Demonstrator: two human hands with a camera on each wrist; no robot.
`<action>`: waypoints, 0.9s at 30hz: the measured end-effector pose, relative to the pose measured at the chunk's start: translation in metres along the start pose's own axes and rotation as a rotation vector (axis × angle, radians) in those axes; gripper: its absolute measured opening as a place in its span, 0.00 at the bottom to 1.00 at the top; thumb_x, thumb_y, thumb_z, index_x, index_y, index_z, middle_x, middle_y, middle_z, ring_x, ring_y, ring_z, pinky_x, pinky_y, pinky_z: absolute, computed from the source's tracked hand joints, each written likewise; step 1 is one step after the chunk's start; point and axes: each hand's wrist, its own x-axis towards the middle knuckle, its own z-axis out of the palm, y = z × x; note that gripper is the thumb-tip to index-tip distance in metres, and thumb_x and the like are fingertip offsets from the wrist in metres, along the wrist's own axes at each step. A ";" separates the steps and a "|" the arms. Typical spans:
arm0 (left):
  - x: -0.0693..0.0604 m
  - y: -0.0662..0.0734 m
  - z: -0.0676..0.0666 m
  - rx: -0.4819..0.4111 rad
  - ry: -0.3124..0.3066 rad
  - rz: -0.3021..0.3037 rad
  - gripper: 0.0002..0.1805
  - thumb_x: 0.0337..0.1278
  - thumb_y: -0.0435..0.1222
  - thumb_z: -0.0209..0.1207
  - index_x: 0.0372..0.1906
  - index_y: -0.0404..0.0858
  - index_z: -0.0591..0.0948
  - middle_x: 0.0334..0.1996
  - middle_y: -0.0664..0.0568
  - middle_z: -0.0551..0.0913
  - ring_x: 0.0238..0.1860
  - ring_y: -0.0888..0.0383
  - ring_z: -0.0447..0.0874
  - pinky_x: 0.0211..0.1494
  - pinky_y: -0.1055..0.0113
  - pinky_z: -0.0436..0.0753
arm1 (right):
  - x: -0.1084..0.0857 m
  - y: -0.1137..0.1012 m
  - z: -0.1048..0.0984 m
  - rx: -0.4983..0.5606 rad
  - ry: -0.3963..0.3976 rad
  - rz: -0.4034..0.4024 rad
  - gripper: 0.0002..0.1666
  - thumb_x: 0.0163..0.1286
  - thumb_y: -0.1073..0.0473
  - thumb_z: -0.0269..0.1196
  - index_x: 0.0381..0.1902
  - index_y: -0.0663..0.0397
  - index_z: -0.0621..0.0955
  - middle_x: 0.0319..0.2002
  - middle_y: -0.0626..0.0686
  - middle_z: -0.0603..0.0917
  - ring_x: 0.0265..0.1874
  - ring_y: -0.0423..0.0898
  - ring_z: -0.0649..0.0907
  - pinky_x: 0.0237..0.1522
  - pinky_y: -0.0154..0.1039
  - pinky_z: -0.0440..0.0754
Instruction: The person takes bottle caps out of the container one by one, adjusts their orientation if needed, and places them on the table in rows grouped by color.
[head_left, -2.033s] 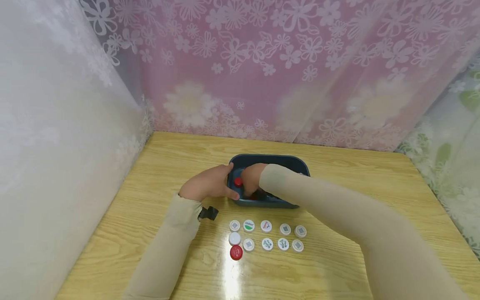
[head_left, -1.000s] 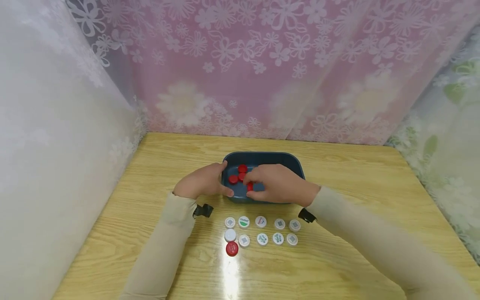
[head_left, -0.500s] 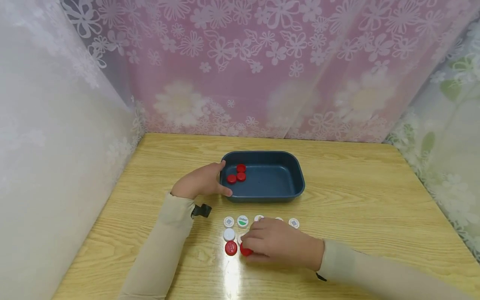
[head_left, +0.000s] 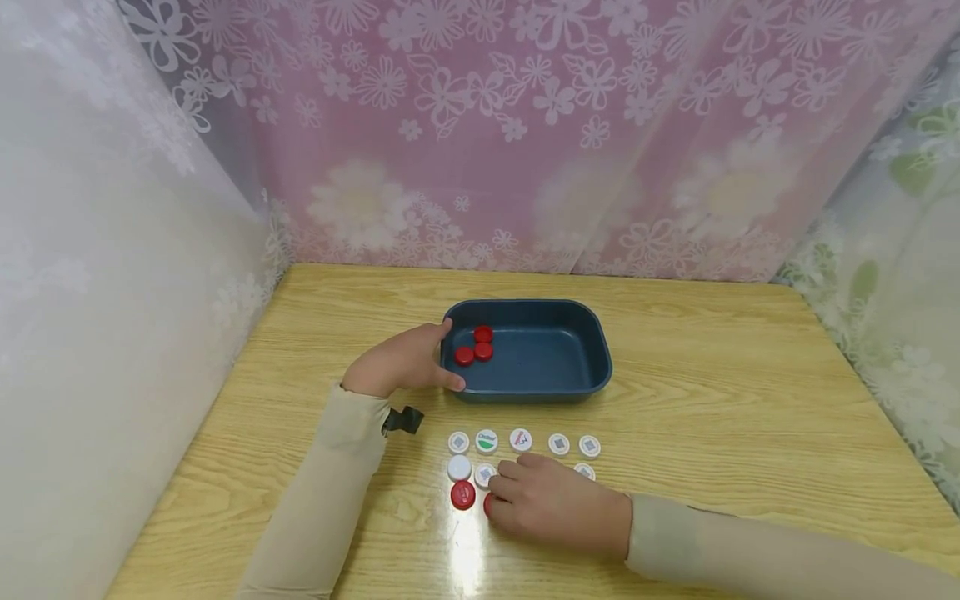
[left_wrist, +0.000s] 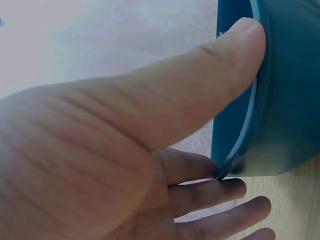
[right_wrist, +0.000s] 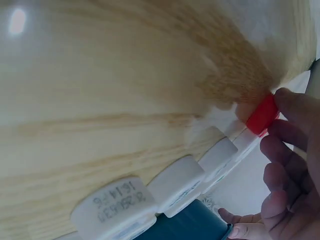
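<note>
My left hand (head_left: 401,360) holds the left end of a dark blue plastic tub (head_left: 555,393), its thumb and a finger at the rim. In the left wrist view the thumb lies over the tub's rim (left_wrist: 255,95), other fingers spread beside it. Several red bottle caps (head_left: 483,352) lie at the tub's left inside. My right hand (head_left: 551,507) is low over the table, pinching a red bottle cap (right_wrist: 262,115) between thumb and finger. Just left of it lies another red bottle cap (head_left: 462,495). White bottle caps behind are partly hidden by this hand.
White bottle caps stand in two rows in front of the tub, among them a plain white cap (head_left: 459,467) and one with a green mark (head_left: 486,441). The wooden table (head_left: 712,392) meets a pink flowered curtain (head_left: 525,167) at the back.
My right hand has come out of the tub with a red bottle cap and moved down to the table beside the other red cap. My left hand stays at the tub.
</note>
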 end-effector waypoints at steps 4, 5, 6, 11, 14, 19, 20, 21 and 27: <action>0.000 0.001 0.000 0.002 0.006 -0.005 0.60 0.56 0.50 0.75 0.84 0.40 0.51 0.82 0.44 0.56 0.80 0.46 0.57 0.78 0.48 0.64 | 0.006 0.001 0.000 0.022 -0.005 0.049 0.03 0.73 0.54 0.67 0.40 0.43 0.82 0.36 0.41 0.81 0.33 0.40 0.74 0.36 0.31 0.76; -0.001 0.001 0.000 0.007 0.007 -0.003 0.60 0.56 0.51 0.75 0.84 0.39 0.51 0.82 0.44 0.57 0.80 0.46 0.57 0.78 0.48 0.64 | 0.008 0.001 0.000 0.031 -0.004 0.061 0.03 0.74 0.53 0.67 0.40 0.43 0.82 0.36 0.41 0.81 0.33 0.40 0.74 0.35 0.31 0.77; -0.001 0.001 0.000 0.010 0.007 -0.003 0.60 0.55 0.51 0.75 0.84 0.39 0.51 0.82 0.44 0.57 0.80 0.46 0.57 0.78 0.48 0.64 | 0.010 0.001 0.001 0.034 0.001 0.072 0.04 0.74 0.53 0.67 0.39 0.43 0.82 0.35 0.41 0.81 0.33 0.39 0.75 0.35 0.31 0.77; -0.002 0.001 -0.001 0.022 0.002 0.002 0.61 0.56 0.51 0.75 0.84 0.38 0.50 0.81 0.43 0.57 0.80 0.45 0.57 0.78 0.48 0.64 | 0.015 0.009 0.001 0.106 0.066 0.114 0.09 0.74 0.47 0.66 0.34 0.42 0.83 0.30 0.40 0.79 0.30 0.39 0.74 0.32 0.31 0.76; -0.001 0.001 -0.002 0.025 0.006 -0.007 0.61 0.56 0.51 0.75 0.84 0.38 0.50 0.81 0.43 0.57 0.80 0.45 0.57 0.78 0.48 0.64 | 0.016 0.032 -0.008 0.211 0.150 0.182 0.10 0.71 0.46 0.68 0.34 0.43 0.85 0.29 0.40 0.78 0.28 0.38 0.74 0.31 0.29 0.75; 0.001 -0.001 -0.003 0.016 0.016 -0.008 0.60 0.57 0.51 0.75 0.84 0.39 0.51 0.81 0.44 0.57 0.80 0.46 0.57 0.79 0.48 0.62 | 0.012 0.091 -0.037 0.371 0.363 0.390 0.04 0.67 0.54 0.71 0.37 0.47 0.87 0.33 0.43 0.83 0.28 0.36 0.78 0.30 0.31 0.79; 0.002 -0.001 -0.002 0.011 0.017 -0.008 0.60 0.57 0.51 0.75 0.84 0.39 0.51 0.81 0.44 0.57 0.80 0.46 0.57 0.79 0.48 0.62 | 0.010 0.099 -0.042 0.385 0.403 0.418 0.04 0.67 0.56 0.71 0.38 0.47 0.87 0.34 0.43 0.83 0.29 0.37 0.79 0.30 0.32 0.80; 0.002 -0.001 -0.002 0.007 0.016 -0.008 0.59 0.57 0.51 0.75 0.84 0.39 0.51 0.82 0.44 0.57 0.80 0.46 0.56 0.79 0.48 0.62 | 0.008 0.105 -0.048 0.398 0.432 0.445 0.04 0.66 0.58 0.72 0.38 0.47 0.86 0.34 0.43 0.83 0.29 0.38 0.79 0.30 0.33 0.80; 0.000 0.003 0.000 -0.006 0.015 -0.031 0.60 0.55 0.50 0.76 0.84 0.41 0.52 0.82 0.45 0.57 0.81 0.46 0.56 0.79 0.48 0.62 | -0.003 0.112 -0.072 0.461 0.517 0.575 0.15 0.66 0.60 0.73 0.50 0.50 0.84 0.40 0.44 0.83 0.32 0.39 0.78 0.33 0.38 0.80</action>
